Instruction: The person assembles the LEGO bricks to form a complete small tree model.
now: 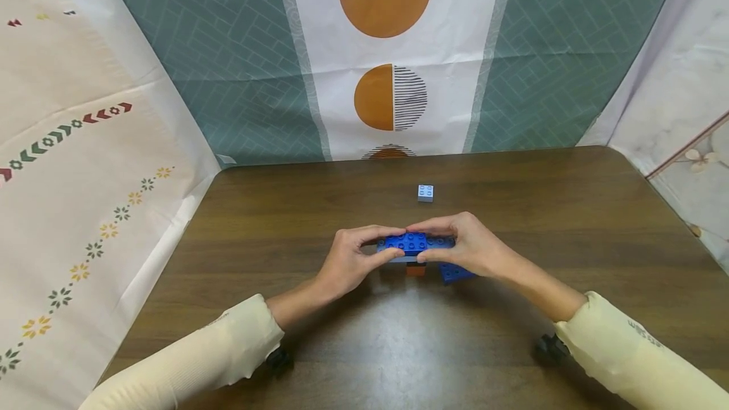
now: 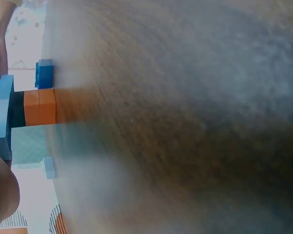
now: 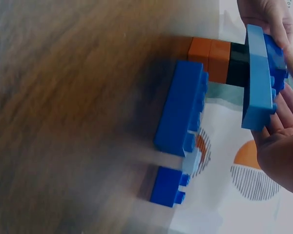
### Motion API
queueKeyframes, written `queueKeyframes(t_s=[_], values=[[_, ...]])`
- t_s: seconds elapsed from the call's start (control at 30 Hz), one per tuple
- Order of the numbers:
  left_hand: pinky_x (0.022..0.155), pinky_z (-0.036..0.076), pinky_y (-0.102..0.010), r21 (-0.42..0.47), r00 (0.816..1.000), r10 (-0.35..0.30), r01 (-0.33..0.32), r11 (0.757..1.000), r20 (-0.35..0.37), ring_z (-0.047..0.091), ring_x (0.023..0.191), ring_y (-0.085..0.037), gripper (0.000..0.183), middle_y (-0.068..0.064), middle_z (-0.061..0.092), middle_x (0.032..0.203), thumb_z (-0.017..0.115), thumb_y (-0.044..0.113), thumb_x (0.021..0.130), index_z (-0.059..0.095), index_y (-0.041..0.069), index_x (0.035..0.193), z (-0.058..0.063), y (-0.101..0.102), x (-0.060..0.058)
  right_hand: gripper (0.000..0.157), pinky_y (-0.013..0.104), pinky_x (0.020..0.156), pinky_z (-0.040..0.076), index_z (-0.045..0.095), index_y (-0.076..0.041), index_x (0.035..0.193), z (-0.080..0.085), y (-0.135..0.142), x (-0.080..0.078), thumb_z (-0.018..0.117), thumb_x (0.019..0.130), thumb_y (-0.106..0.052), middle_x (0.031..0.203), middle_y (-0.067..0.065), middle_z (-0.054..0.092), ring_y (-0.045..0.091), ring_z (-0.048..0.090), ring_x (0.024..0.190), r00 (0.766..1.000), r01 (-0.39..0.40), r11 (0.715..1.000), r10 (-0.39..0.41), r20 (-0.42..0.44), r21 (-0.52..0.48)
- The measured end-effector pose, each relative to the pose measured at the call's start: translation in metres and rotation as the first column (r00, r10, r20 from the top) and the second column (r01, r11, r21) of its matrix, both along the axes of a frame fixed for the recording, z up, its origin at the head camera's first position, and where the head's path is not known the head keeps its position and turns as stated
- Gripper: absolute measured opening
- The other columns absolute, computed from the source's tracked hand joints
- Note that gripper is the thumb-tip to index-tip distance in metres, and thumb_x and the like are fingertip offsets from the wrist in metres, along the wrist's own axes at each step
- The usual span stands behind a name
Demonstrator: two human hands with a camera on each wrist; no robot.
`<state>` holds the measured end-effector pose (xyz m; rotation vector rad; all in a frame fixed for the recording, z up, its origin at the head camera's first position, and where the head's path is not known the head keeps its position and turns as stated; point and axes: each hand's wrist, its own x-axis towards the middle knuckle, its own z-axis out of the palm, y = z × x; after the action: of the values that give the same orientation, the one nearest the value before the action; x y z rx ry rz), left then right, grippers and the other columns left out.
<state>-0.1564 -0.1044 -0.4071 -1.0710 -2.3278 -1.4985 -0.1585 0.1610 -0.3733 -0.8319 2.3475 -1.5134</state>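
My left hand (image 1: 347, 261) and right hand (image 1: 469, 245) pinch a dark blue brick (image 1: 414, 243) from both sides, fingers along its far side and thumbs along the near one. It sits on a long light blue brick (image 3: 258, 78), whose studs show beside it. Below the long brick is a black brick (image 3: 238, 65), with two orange bricks (image 2: 39, 107) under that, standing on the table. Whether the dark blue brick is fully pressed down cannot be told. The right hand partly covers the long brick's right end in the head view.
A long blue brick (image 3: 178, 107) and a smaller blue brick (image 3: 166, 186) lie on the table to the right of the stack. A pale blue brick (image 1: 425, 193) stands farther back on the wooden table (image 1: 273, 207). Patterned cloths (image 1: 245, 68) hang around it.
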Motion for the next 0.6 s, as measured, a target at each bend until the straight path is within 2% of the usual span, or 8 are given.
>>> queueKeyframes(t_s=[0.13,0.23,0.33,0.47,0.6], values=[[0.095,0.059,-0.030,-0.036,1.000,0.001,-0.001,0.999,-0.015,0.073,0.114,-0.012,0.035,-0.002,0.077,0.122,0.084,0.015,0.093,0.078,0.010,0.128,-0.002,0.002,-0.001,0.050,0.036,0.097,0.059,0.069,-0.010,0.142,0.002,0.008,0.000,0.083,0.095,-0.023,0.135,0.004,0.072,0.024,0.068,0.125,1.000,0.008,1.000,-0.008,-0.002,0.007],[0.095,0.059,-0.028,-0.087,1.000,0.000,-0.001,0.996,-0.014,0.073,0.114,-0.013,0.038,-0.002,0.077,0.122,0.085,0.017,0.092,0.077,0.010,0.129,-0.005,0.002,-0.001,0.046,0.037,0.100,0.057,0.067,-0.010,0.143,0.002,0.019,-0.001,0.078,0.100,-0.021,0.136,0.003,0.072,0.027,0.067,0.128,0.999,0.043,0.999,-0.043,-0.023,-0.001],[0.094,0.058,-0.027,-0.139,1.000,0.011,-0.015,0.990,-0.029,0.073,0.114,-0.013,0.041,-0.002,0.078,0.121,0.086,0.020,0.091,0.078,0.011,0.129,-0.006,0.001,0.001,0.044,0.033,0.101,0.056,0.066,-0.009,0.144,0.002,0.032,-0.004,0.074,0.102,-0.018,0.136,0.006,0.072,0.033,0.066,0.129,0.996,0.080,0.997,-0.081,-0.047,-0.018],[0.094,0.058,-0.026,-0.167,0.997,0.015,-0.026,0.986,-0.070,0.074,0.113,-0.013,0.041,-0.001,0.078,0.121,0.087,0.022,0.091,0.077,0.011,0.130,-0.002,0.001,0.000,0.042,0.024,0.097,0.056,0.065,-0.009,0.146,0.002,0.053,-0.007,0.071,0.105,-0.017,0.137,0.007,0.071,0.036,0.066,0.128,0.989,0.137,0.990,-0.138,-0.050,-0.025],[0.091,0.061,-0.031,-0.169,0.995,0.010,-0.027,0.985,-0.099,0.075,0.108,-0.012,0.040,-0.002,0.078,0.119,0.087,0.022,0.092,0.078,0.010,0.129,0.002,0.001,-0.004,0.042,0.019,0.096,0.053,0.064,-0.012,0.147,0.000,0.071,-0.007,0.069,0.106,-0.021,0.138,0.003,0.071,0.036,0.068,0.125,0.981,0.186,0.983,-0.185,-0.055,0.006]])
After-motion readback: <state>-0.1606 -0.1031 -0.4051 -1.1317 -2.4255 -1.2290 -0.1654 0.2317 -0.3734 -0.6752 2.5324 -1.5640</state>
